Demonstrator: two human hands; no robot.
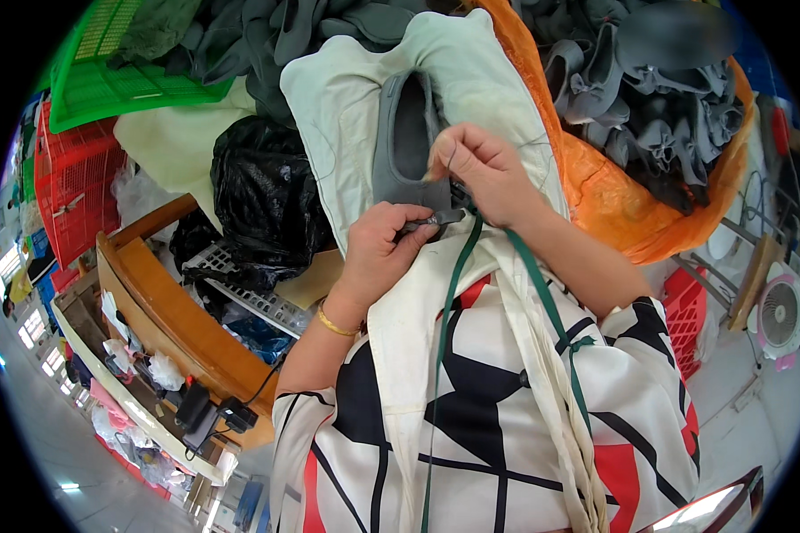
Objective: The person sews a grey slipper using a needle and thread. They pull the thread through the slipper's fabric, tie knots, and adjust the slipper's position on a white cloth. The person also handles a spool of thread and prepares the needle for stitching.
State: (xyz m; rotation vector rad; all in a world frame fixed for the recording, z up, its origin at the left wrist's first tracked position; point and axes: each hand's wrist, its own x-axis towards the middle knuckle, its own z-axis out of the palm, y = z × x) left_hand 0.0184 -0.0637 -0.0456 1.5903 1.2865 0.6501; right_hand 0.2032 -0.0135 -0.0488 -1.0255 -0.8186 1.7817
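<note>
A grey slip-on shoe [386,147] lies on a white cloth-covered cushion [329,93], its toe end toward me. My left hand [387,242] is closed at the toe end, thumb and fingers pinching a small dark grey strip [451,216]. Just above and right of it, my right hand [489,173] is closed in a pinch beside the shoe's opening. A thin dark thread shows at its fingers; whether a needle is there too is too small to see. White cloth with green straps [458,275] runs from the cushion down over my front.
An orange sack [596,195] of grey shoes, several with bows, stands at the right. More grey shoes [293,31] are piled at the far side by a green basket [133,93]. At the left are a black plastic bag [262,178] and a wooden table [178,298]. A fan [780,309] stands far right.
</note>
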